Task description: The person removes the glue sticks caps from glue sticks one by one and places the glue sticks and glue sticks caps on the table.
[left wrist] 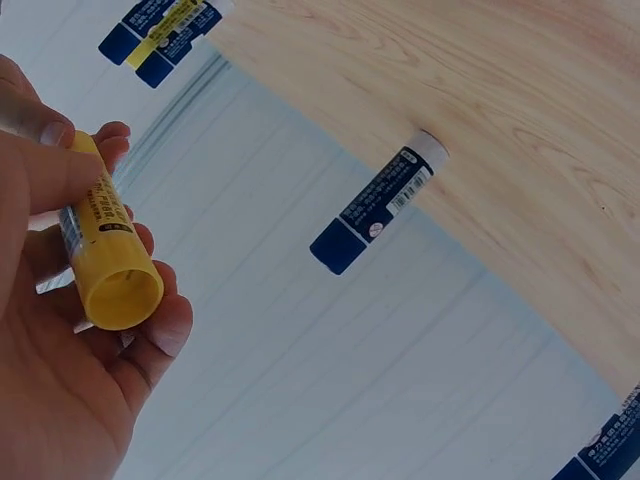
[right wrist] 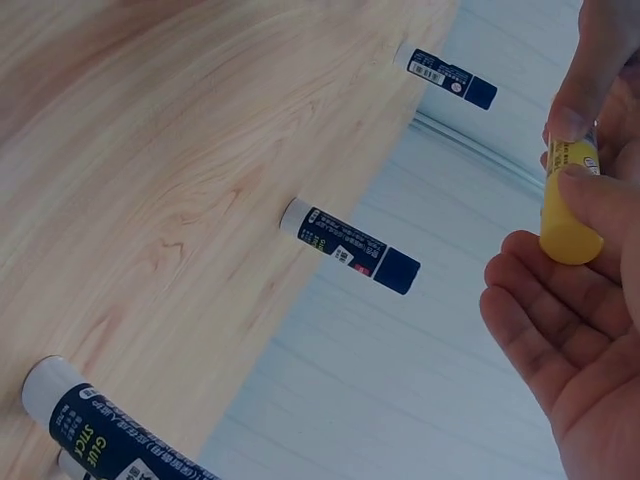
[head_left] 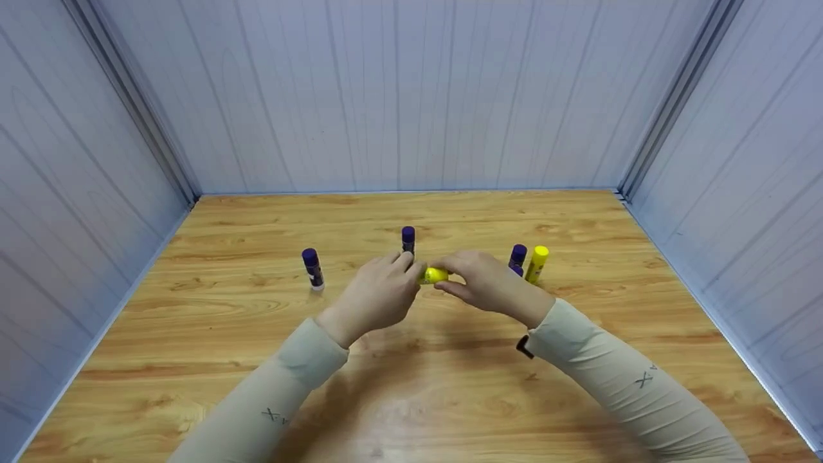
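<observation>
yellow cylindrical plastic glue stick (head_left: 436,275): held between both bare hands, above the wood-grained tabletop (head_left: 450,392).
long axis: set crosswise, from hand to hand; the hollow round end is turned toward the left palm, the plain closed end toward the right hand.
left grip (head_left: 376,296): closed around the hollow-ended part, thumb laid along the printed side, fingers curled behind.
right grip (head_left: 485,276): narrowed to the width of the closed end, which is pinched by the thumb and a finger; the remaining fingers are held loosely extended beneath.
nearer hand: neither is favoured, since the yellow glue stick is touched by both.
middle navy glue stick with printed wrap (head_left: 408,236): stood upright just beyond the yellow glue stick, slightly to its left.
outer navy glue stick with white base (head_left: 313,270): stood upright, well apart to the left of the yellow glue stick.
cluster: past the right hand, to the right of the yellow glue stick, a navy-capped stick (head_left: 518,254), a mostly hidden navy stick (head_left: 516,271) and an upright yellow stick (head_left: 537,265) are grouped closely.
surfaces: smooth plastic is seen on the caps, small print on the wraps; the tabletop is streaked with honey-coloured grain.
sleeves (head_left: 308,360): pale cloth, creased, marked in dark ink.
</observation>
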`<action>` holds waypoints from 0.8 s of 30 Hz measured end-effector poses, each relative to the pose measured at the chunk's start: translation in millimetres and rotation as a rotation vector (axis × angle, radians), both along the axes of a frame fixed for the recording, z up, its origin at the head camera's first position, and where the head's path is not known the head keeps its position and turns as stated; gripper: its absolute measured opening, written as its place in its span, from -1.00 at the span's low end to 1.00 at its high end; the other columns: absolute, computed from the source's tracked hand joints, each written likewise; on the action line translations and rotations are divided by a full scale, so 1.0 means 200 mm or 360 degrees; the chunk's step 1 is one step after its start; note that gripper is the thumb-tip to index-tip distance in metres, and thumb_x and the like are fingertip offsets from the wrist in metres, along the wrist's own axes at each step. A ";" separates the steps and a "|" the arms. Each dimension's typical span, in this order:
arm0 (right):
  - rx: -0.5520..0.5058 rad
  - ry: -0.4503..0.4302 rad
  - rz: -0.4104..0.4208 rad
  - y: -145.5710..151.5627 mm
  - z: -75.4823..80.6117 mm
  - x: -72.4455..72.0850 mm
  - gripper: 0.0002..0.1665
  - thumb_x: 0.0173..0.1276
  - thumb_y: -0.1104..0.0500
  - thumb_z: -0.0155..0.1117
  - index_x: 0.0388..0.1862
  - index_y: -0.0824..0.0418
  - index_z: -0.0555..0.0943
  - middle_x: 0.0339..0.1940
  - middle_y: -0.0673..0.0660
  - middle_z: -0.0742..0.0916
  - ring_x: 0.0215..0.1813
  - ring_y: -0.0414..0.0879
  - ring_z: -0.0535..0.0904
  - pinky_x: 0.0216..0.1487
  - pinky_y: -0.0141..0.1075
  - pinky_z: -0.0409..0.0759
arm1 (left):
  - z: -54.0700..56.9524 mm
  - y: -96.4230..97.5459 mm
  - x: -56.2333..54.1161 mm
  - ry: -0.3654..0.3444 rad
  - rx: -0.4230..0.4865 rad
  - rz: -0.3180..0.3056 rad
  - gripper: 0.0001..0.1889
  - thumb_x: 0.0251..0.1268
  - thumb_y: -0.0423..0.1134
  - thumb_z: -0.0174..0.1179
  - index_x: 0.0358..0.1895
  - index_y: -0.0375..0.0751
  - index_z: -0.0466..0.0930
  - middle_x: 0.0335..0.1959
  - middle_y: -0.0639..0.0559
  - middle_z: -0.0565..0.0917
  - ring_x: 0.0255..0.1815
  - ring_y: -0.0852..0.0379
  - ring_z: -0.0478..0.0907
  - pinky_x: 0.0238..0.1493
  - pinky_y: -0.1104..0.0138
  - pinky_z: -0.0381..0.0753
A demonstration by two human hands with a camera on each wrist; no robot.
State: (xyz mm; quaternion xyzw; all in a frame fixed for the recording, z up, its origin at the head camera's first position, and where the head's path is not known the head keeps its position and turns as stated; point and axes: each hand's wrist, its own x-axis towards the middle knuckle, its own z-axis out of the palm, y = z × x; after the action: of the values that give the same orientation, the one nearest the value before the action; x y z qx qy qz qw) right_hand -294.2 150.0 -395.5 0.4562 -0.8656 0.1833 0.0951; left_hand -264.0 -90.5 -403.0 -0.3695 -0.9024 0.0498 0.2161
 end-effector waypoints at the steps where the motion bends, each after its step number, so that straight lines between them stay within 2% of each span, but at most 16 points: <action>1: -0.0016 0.0006 0.0007 0.00 0.00 0.00 -0.63 0.59 0.13 0.41 0.24 0.28 0.70 0.02 0.19 0.85 -0.03 0.05 0.81 0.00 -0.08 0.81 | 0.00 0.00 0.00 -0.0015 0.0012 0.0015 -0.66 0.56 -0.10 0.37 0.19 -0.20 0.63 -0.11 -0.06 0.66 -0.18 0.02 0.63 -0.18 0.22 0.74; 8: -0.0088 0.0061 0.0032 0.02 -0.02 0.00 -0.67 0.58 0.15 0.42 0.20 0.29 0.72 -0.02 0.19 0.85 -0.05 0.06 0.81 0.00 -0.07 0.81 | 0.01 0.05 -0.02 -0.0021 0.0007 0.0159 -0.53 0.40 0.04 0.50 0.09 -0.22 0.59 -0.14 -0.06 0.68 -0.23 0.02 0.68 -0.21 0.18 0.78; 14: -0.0141 0.0046 0.0034 0.03 -0.04 0.00 -0.67 0.57 0.15 0.43 0.18 0.31 0.74 -0.02 0.20 0.85 -0.04 0.06 0.82 0.02 -0.07 0.82 | -0.01 0.10 -0.04 0.0039 0.0024 0.0263 -0.67 0.50 0.01 0.39 -0.07 -0.20 0.63 -0.28 -0.04 0.68 -0.39 0.05 0.67 -0.39 0.20 0.76; 19: -0.0209 -0.0014 0.0060 0.03 -0.04 0.01 -0.68 0.57 0.16 0.43 0.16 0.31 0.75 -0.02 0.20 0.86 -0.04 0.05 0.83 0.02 -0.09 0.83 | -0.06 0.12 -0.06 0.0174 0.0043 0.0276 -0.74 0.53 -0.04 0.35 -0.19 -0.17 0.64 -0.38 -0.02 0.69 -0.50 0.09 0.64 -0.52 0.24 0.72; 24: -0.0256 -0.0061 0.0087 0.02 -0.05 0.02 -0.72 0.57 0.18 0.43 0.13 0.32 0.75 -0.03 0.20 0.87 -0.06 0.04 0.85 0.01 -0.10 0.84 | -0.10 0.14 -0.07 0.0361 0.0058 0.0293 -0.75 0.50 -0.12 0.35 -0.36 -0.11 0.60 -0.54 0.05 0.65 -0.67 0.19 0.55 -0.68 0.28 0.61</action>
State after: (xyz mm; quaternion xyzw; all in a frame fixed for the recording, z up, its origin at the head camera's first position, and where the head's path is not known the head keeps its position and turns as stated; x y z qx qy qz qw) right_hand -289.6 154.3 -405.8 0.4669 -0.8369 0.2636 0.1099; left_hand -277.4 -62.7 -423.9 -0.2731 -0.9030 0.0944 0.3179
